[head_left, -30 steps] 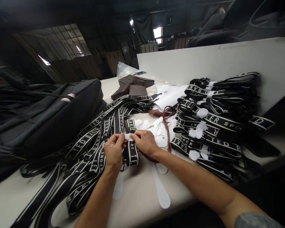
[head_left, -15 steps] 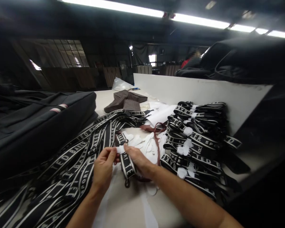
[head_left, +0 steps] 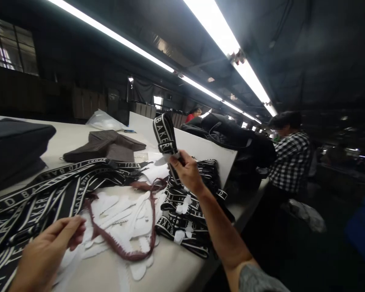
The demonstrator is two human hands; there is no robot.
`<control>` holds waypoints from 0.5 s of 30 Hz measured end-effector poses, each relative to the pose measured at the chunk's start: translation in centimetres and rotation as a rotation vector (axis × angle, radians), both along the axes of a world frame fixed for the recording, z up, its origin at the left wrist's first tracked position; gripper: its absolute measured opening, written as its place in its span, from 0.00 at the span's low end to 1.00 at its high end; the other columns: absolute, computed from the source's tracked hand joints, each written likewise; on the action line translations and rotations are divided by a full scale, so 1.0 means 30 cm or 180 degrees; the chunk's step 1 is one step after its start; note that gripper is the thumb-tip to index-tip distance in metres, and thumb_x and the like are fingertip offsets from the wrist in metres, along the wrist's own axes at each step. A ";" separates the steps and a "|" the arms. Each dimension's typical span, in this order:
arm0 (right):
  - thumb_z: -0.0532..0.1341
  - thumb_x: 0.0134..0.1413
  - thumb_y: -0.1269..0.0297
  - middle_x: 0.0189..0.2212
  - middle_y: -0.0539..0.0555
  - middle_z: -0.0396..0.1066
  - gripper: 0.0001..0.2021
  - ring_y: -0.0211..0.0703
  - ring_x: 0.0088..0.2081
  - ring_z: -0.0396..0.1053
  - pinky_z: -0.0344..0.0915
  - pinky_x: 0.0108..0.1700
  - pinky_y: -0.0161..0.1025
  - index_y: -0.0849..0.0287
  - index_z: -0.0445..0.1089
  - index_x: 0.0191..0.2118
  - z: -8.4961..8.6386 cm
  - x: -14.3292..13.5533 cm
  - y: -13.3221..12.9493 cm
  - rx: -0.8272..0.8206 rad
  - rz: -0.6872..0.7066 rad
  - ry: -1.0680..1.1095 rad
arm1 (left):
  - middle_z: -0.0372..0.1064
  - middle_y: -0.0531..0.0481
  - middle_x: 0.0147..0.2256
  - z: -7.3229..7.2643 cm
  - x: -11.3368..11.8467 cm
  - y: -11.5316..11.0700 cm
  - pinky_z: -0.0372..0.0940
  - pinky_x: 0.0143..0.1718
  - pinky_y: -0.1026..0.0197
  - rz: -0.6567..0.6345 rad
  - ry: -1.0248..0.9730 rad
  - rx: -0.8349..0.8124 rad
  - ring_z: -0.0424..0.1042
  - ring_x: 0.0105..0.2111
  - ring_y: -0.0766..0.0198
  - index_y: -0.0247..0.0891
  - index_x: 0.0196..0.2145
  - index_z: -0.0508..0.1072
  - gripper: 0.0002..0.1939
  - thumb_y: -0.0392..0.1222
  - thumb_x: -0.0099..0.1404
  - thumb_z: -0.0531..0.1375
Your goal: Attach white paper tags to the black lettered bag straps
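Note:
My right hand (head_left: 185, 170) grips a folded black strap (head_left: 164, 136) with white BAKER lettering and lifts it above the stack of folded straps (head_left: 188, 202) by the white divider board (head_left: 197, 147). My left hand (head_left: 47, 251) hovers low at the near left over the loose long straps (head_left: 45, 190) and the white paper tabs (head_left: 121, 215). Its fingers are loosely curled and I see nothing in them. A maroon cord (head_left: 130, 253) loops across the tabs.
A dark bag (head_left: 12, 142) lies at the far left of the table (head_left: 167, 271). Brown folded fabric (head_left: 106, 148) and a plastic bag (head_left: 103, 121) sit further back. A person in a checked shirt (head_left: 288, 160) works at the right, beyond black bags (head_left: 231, 136).
My right hand has lifted the folded strap up and to the right over the stack. My left hand let go and dropped back. The view swung up and to the right.

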State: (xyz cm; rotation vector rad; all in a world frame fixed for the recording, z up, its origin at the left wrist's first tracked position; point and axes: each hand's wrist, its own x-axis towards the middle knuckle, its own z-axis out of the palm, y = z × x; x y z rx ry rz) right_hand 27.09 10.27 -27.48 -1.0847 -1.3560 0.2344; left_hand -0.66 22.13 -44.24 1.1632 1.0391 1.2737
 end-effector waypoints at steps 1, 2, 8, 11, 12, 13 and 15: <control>0.65 0.53 0.46 0.33 0.51 0.71 0.20 0.38 0.31 0.69 0.67 0.32 0.32 0.57 0.71 0.44 0.044 0.064 -0.018 -0.0150 0.0082 -0.0159 | 0.71 0.53 0.27 0.002 0.004 -0.003 0.64 0.22 0.67 -0.0070 0.0078 0.0000 0.66 0.26 0.64 0.43 0.30 0.74 0.17 0.57 0.50 0.68; 0.65 0.53 0.46 0.33 0.51 0.72 0.22 0.38 0.31 0.70 0.67 0.31 0.32 0.57 0.71 0.46 0.076 0.126 -0.031 -0.0380 0.0139 -0.0276 | 0.70 0.52 0.26 0.008 0.008 -0.009 0.63 0.21 0.66 -0.0163 0.0155 0.0006 0.65 0.26 0.63 0.42 0.30 0.74 0.19 0.59 0.49 0.68; 0.62 0.58 0.55 0.31 0.53 0.75 0.22 0.41 0.31 0.72 0.69 0.38 0.37 0.60 0.70 0.55 -0.014 0.356 -0.035 -0.1897 -0.1410 -0.1586 | 0.68 0.48 0.23 0.058 0.024 -0.050 0.58 0.20 0.66 -0.0585 0.0289 0.0054 0.60 0.23 0.66 0.35 0.27 0.73 0.23 0.61 0.47 0.66; 0.65 0.54 0.64 0.42 0.59 0.74 0.18 0.50 0.45 0.70 0.65 0.51 0.44 0.58 0.74 0.52 -0.130 0.350 -0.021 -0.1780 -0.1918 -0.1915 | 0.68 0.48 0.23 0.055 0.024 -0.044 0.56 0.19 0.67 -0.0581 0.0336 0.0074 0.60 0.21 0.67 0.34 0.26 0.72 0.24 0.61 0.46 0.66; 0.62 0.57 0.66 0.48 0.60 0.71 0.17 0.51 0.51 0.67 0.61 0.55 0.45 0.56 0.73 0.52 -0.159 0.338 -0.019 -0.1703 -0.2040 -0.2100 | 0.67 0.48 0.22 0.053 0.023 -0.043 0.56 0.19 0.67 -0.0569 0.0344 0.0102 0.60 0.20 0.67 0.34 0.25 0.72 0.25 0.62 0.46 0.65; 0.59 0.59 0.68 0.53 0.60 0.68 0.16 0.51 0.55 0.64 0.59 0.57 0.44 0.54 0.74 0.52 -0.181 0.325 -0.019 -0.1656 -0.2124 -0.2353 | 0.67 0.48 0.22 0.051 0.022 -0.042 0.55 0.19 0.67 -0.0559 0.0349 0.0137 0.60 0.20 0.67 0.34 0.25 0.72 0.25 0.62 0.46 0.65; 0.54 0.61 0.72 0.54 0.59 0.68 0.17 0.48 0.56 0.62 0.58 0.56 0.41 0.53 0.75 0.49 -0.205 0.308 -0.023 -0.1671 -0.2159 -0.2907 | 0.66 0.48 0.20 0.051 0.020 -0.047 0.55 0.19 0.67 -0.0534 0.0324 0.0246 0.60 0.19 0.67 0.34 0.23 0.70 0.25 0.62 0.47 0.64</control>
